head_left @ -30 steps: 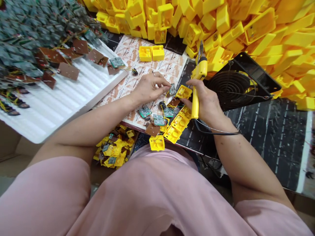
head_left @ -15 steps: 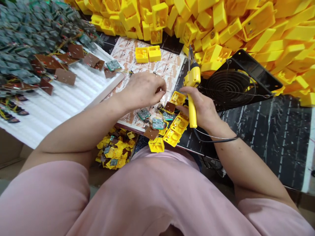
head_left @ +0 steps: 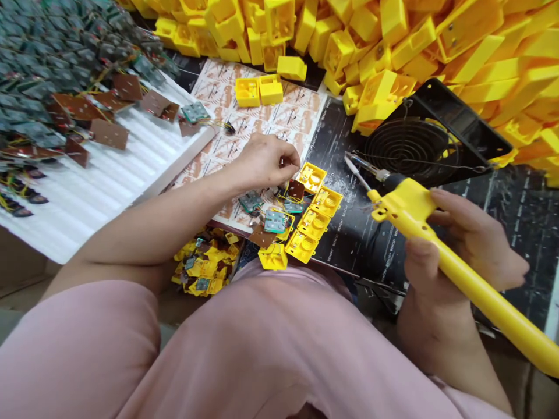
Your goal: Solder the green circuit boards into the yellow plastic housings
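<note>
My right hand (head_left: 476, 238) grips a yellow soldering gun (head_left: 413, 203), its metal tip aimed up and left above the black bench. Thumb and fingers of my left hand (head_left: 267, 160) are pinched together beside the small parts; whatever they hold is hidden. Just below it lie a green circuit board (head_left: 275, 221) and a brown circuit board (head_left: 262, 237), joined by thin wires. A row of open yellow plastic cases (head_left: 315, 220) runs along the right of these boards. One more yellow case (head_left: 273, 257) sits at the bench's near edge.
A black fan (head_left: 406, 145) with a wire guard stands at the right. Yellow cases (head_left: 340, 52) are heaped at the back. Wired boards (head_left: 65, 75) cover much of the white foam sheet (head_left: 144, 157) at left. Below the edge is a pile of filled cases (head_left: 207, 262).
My right hand has swung right and nearer with the soldering gun, away from the row of cases. My left hand has shifted slightly right. A yellow case now shows behind the pair at the back.
</note>
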`<state>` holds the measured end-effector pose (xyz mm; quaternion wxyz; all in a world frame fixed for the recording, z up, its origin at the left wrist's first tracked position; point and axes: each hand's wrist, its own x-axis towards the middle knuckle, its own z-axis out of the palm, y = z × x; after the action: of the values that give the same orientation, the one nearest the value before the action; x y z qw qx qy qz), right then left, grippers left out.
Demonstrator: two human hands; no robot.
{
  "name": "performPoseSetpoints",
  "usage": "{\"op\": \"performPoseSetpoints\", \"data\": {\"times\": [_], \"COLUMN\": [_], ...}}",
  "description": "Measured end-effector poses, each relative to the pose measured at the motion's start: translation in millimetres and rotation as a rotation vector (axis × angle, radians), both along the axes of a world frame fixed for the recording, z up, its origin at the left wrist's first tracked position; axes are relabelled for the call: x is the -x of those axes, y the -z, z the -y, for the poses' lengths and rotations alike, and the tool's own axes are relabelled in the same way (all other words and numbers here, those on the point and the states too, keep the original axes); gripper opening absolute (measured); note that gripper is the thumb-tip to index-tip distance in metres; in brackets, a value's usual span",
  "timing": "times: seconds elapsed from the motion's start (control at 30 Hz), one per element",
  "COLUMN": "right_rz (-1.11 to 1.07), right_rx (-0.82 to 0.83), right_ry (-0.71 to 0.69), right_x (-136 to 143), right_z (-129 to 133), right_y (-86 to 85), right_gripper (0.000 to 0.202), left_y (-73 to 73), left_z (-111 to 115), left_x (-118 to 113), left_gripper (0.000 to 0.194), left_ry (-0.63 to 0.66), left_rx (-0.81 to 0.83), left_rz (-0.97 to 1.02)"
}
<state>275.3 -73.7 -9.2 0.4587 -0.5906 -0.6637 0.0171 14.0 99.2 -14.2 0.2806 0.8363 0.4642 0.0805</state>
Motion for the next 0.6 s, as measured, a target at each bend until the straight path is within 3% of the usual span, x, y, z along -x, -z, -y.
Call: {"op": "performPoseSetpoints", "data": {"times": [0.1, 0.2, 0.3, 0.47, 0.6], "right_rz": [-0.161, -0.261, -0.250, -0.121, 0.008], "right_rx": [-0.206, -0.244, -0.146, -0.007, -0.018], "right_ry": [0.131, 0.116, 0.088, -0.056, -0.028], "right_x": [6, 11, 12, 13, 14], "right_z": [-5, -13, -14, -8, -5], "right_y": [8.4, 14.1, 15.3, 15.8, 18.1], "right_gripper": [0.042, 0.042, 0.026, 0.054, 0.035], "left_y": [2.6, 2.4, 1.2, 0.8, -3.0], "left_z": [2, 5, 7, 6, 5], "left_x": [-2, -2, -2, -3, -7], "left_gripper": [0.024, 0.022, 0.018, 0.014, 0.015], "left_ry": [-0.009, 0.020, 0.031, 0.054, 0.067], "left_rx": [-0.018, -0.074, -0.123, -0.173, -0.170], "left_rz": [-0.009, -0.070, -0.108, -0.102, -0.124]}}
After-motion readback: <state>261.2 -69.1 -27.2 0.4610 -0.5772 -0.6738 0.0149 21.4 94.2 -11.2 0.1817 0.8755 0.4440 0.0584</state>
